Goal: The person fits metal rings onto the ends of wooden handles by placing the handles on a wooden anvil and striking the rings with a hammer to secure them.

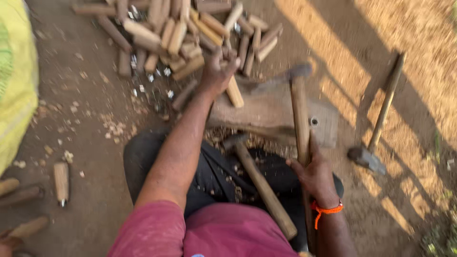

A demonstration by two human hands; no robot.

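Observation:
My left hand [218,72] reaches forward to a heap of short wooden pegs [176,33] and is closed around one wooden peg [234,93], which sticks out below the palm. My right hand [316,175], with an orange thread at the wrist, grips the long wooden handle of a hammer [300,114]. Its dark head rests over a flat wooden block [266,112]. A second hammer [259,183] lies across my lap, head toward the block.
A third hammer [378,126] lies on the dirt to the right, partly in sunlight. A yellow sack [16,81] stands at the left edge. A single peg with a metal tip [61,181] lies at the left. Small metal rings [147,76] are scattered near the heap.

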